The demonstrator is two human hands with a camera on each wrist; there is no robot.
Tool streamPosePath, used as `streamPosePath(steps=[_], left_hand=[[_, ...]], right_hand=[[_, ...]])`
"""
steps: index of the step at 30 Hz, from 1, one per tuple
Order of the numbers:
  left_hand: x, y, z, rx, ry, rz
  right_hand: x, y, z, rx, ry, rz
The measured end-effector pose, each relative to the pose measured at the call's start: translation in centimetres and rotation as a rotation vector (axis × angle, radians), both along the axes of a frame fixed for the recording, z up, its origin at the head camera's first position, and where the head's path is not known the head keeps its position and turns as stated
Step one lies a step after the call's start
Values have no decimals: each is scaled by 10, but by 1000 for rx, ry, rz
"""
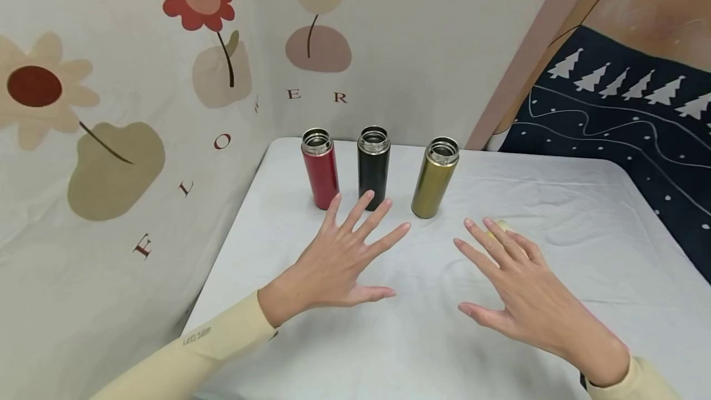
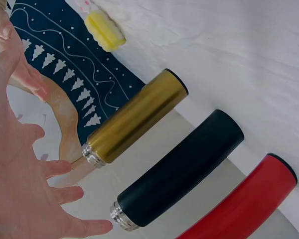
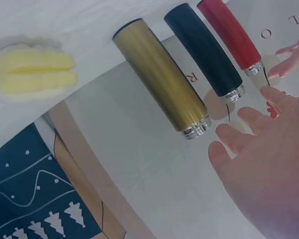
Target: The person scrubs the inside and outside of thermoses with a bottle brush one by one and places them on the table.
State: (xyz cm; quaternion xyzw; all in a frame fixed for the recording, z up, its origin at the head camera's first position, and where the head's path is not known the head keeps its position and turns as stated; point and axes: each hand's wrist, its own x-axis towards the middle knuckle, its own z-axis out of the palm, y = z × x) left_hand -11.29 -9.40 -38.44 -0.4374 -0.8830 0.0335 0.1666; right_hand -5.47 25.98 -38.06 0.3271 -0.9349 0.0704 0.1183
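The table (image 1: pixel 555 215) wears a white cloth, and the gold flask (image 1: pixel 435 178) stands upright and uncapped near its far edge. To its left stand the black flask (image 1: pixel 373 167), then the red flask (image 1: pixel 320 168). In front of the gold flask hover the left hand (image 1: pixel 339 264) and right hand (image 1: pixel 522 292), fingers spread, each grip released and touching nothing. A yellow sponge (image 3: pixel 32 72) lies under the right fingertips. Any flask is best taken round the body. The backdrop reads FLOWER; the left sleeve's small print is unreadable.
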Motion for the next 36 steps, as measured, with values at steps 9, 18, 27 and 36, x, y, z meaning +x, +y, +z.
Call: streamPosePath(steps=[9, 18, 27, 36], left_hand=[[-6, 5, -2, 46, -42, 0], [-6, 11, -17, 217, -174, 23], [-20, 18, -25, 439, -448, 46], [-45, 41, -25, 621, -691, 96]], right_hand=[[0, 6, -1, -49, 21, -7], [10, 19, -16, -86, -10, -74], [22, 40, -30, -148, -27, -182], [28, 59, -43, -180, -121, -358]])
